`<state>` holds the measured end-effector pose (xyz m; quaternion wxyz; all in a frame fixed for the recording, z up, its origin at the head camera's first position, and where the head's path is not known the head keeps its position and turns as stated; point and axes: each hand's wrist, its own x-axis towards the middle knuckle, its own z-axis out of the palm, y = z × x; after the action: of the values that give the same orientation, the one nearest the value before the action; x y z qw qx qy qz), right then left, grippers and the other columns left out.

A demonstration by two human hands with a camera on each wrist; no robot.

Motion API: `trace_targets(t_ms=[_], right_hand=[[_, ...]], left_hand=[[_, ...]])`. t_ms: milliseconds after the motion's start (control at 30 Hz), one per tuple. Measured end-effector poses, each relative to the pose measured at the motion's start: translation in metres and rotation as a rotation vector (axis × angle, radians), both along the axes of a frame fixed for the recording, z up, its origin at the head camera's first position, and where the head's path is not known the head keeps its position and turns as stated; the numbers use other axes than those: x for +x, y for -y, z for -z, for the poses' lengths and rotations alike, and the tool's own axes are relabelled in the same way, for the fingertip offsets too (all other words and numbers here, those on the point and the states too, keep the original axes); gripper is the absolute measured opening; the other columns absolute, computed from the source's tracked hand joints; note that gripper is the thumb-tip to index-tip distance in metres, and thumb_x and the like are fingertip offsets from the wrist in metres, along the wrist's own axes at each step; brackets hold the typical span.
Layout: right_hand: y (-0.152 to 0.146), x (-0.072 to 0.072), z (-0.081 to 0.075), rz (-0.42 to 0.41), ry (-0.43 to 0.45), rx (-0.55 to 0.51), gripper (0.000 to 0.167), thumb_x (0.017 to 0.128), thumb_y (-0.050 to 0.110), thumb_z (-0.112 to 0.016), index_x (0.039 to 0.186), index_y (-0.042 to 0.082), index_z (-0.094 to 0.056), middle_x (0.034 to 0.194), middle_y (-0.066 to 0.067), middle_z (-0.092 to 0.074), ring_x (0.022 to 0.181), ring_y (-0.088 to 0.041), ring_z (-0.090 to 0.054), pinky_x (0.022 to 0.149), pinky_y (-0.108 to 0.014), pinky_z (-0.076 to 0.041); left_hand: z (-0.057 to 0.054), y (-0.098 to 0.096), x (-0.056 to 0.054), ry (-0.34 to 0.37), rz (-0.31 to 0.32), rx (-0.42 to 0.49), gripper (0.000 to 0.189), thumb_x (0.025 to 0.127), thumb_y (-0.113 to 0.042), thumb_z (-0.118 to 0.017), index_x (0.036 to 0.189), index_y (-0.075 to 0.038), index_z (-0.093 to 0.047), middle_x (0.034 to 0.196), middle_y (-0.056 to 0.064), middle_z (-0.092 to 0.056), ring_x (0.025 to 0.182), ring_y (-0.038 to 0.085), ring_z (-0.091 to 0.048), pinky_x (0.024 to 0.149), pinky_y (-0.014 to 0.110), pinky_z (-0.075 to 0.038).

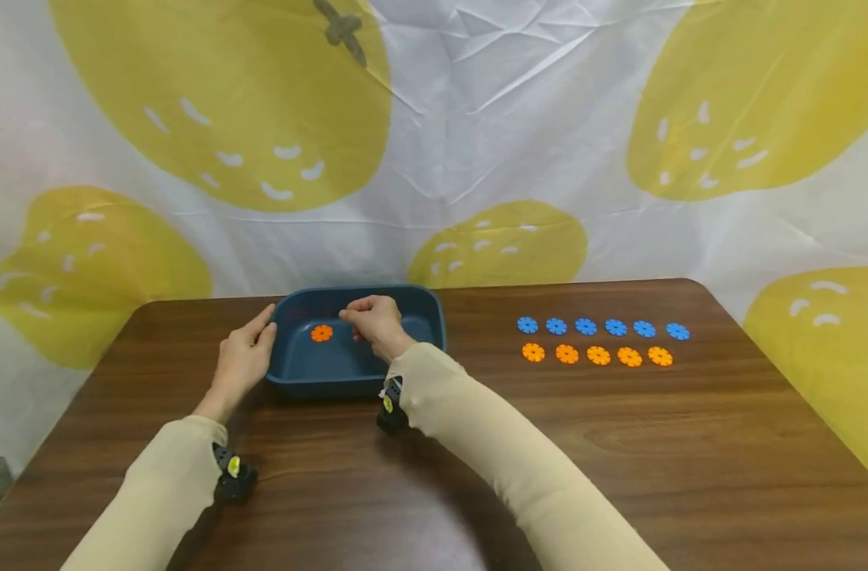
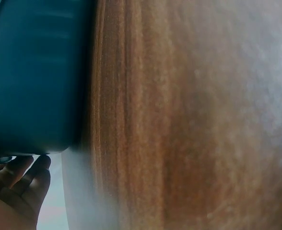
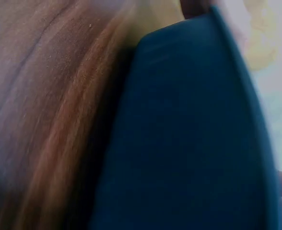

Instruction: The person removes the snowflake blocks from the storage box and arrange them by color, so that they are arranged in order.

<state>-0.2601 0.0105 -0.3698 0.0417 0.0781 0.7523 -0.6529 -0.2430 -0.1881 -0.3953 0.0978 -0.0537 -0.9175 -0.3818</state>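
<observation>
In the head view a dark blue rectangular basin stands on the table's back left. My left hand holds its left side, thumb at the rim; in the left wrist view the bent fingers meet the outer wall beneath the rim. One orange notched disc is inside the basin, left of my right hand. Over the basin, my right hand has bent fingers with the tips close together and no piece showing between them. The right wrist view mostly shows the basin's outer wall.
Right of the basin, a row of several blue notched discs lies behind a row of several orange notched discs. They lie flat on the brown wooden table. A white cloth with yellow fruit prints hangs behind the table's back edge.
</observation>
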Motion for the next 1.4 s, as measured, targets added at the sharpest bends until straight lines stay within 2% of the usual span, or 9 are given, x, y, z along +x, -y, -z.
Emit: trace_targets(t_ms=[233,367,500,667,933,1067,1200,1400], right_hand=[[0.014,-0.007,0.011,0.022,0.005,0.058,0.016,0.085,0.007,-0.069,0.097,-0.002,-0.066,0.082,-0.006,-0.061,0.051,-0.01,-0.047,0.055,-0.024,-0.051],[0.019,-0.012,0.013,0.028,0.007,0.136,0.015,0.084,0.007,-0.07,0.097,-0.002,-0.067,0.094,-0.012,-0.064,0.051,-0.01,-0.049,0.054,-0.026,-0.052],[0.024,-0.016,0.014,0.028,0.011,0.231,0.016,0.083,0.008,-0.071,0.096,0.0,-0.069,0.098,-0.013,-0.065,0.049,-0.011,-0.051,0.053,-0.026,-0.052],[0.029,-0.018,0.016,-0.002,0.025,0.301,0.013,0.082,0.009,-0.073,0.093,0.001,-0.071,0.096,-0.013,-0.067,0.049,-0.012,-0.052,0.051,-0.024,-0.05],[0.038,-0.02,0.022,0.019,0.039,0.357,0.012,0.078,0.006,-0.075,0.087,0.003,-0.068,0.087,-0.012,-0.066,0.045,-0.013,-0.052,0.045,-0.021,-0.047],[0.039,-0.021,0.022,0.025,0.035,0.394,0.014,0.078,0.007,-0.076,0.088,0.004,-0.066,0.09,-0.012,-0.065,0.051,-0.017,-0.059,0.047,-0.023,-0.049],[0.039,-0.019,0.021,-0.013,0.02,0.463,0.018,0.08,0.009,-0.075,0.095,0.004,-0.066,0.096,-0.012,-0.065,0.058,-0.02,-0.065,0.051,-0.023,-0.05],[0.042,-0.016,0.021,-0.069,-0.028,0.594,0.022,0.08,0.013,-0.076,0.1,0.007,-0.067,0.096,-0.008,-0.067,0.053,-0.016,-0.061,0.06,-0.023,-0.049]], left_hand=[[0.002,0.0,-0.001,-0.004,-0.011,0.013,0.044,0.101,-0.024,-0.04,0.143,-0.011,-0.041,0.14,0.019,-0.043,0.129,0.044,-0.039,0.106,0.056,-0.03],[0.002,0.001,-0.001,0.0,-0.017,0.013,0.044,0.101,-0.024,-0.04,0.143,-0.012,-0.041,0.139,0.019,-0.043,0.129,0.044,-0.039,0.106,0.056,-0.03],[0.002,0.002,-0.002,-0.004,-0.02,0.014,0.044,0.101,-0.024,-0.041,0.143,-0.012,-0.042,0.139,0.018,-0.044,0.128,0.044,-0.04,0.106,0.055,-0.03],[0.001,0.002,-0.002,0.001,-0.015,0.007,0.044,0.101,-0.025,-0.04,0.144,-0.013,-0.041,0.14,0.019,-0.043,0.128,0.044,-0.039,0.106,0.056,-0.03],[0.001,0.001,-0.001,0.015,-0.011,0.003,0.044,0.102,-0.025,-0.039,0.144,-0.013,-0.04,0.139,0.02,-0.043,0.128,0.044,-0.039,0.105,0.056,-0.031],[0.0,-0.001,-0.002,0.018,-0.001,0.009,0.045,0.102,-0.026,-0.038,0.145,-0.013,-0.039,0.14,0.02,-0.042,0.128,0.044,-0.039,0.105,0.056,-0.031],[0.0,0.0,-0.001,0.027,-0.005,0.014,0.045,0.102,-0.025,-0.039,0.145,-0.014,-0.039,0.14,0.019,-0.042,0.129,0.043,-0.039,0.106,0.055,-0.031],[0.002,0.002,0.0,0.02,-0.015,0.024,0.044,0.101,-0.025,-0.04,0.144,-0.014,-0.04,0.14,0.019,-0.043,0.129,0.043,-0.039,0.106,0.055,-0.03]])
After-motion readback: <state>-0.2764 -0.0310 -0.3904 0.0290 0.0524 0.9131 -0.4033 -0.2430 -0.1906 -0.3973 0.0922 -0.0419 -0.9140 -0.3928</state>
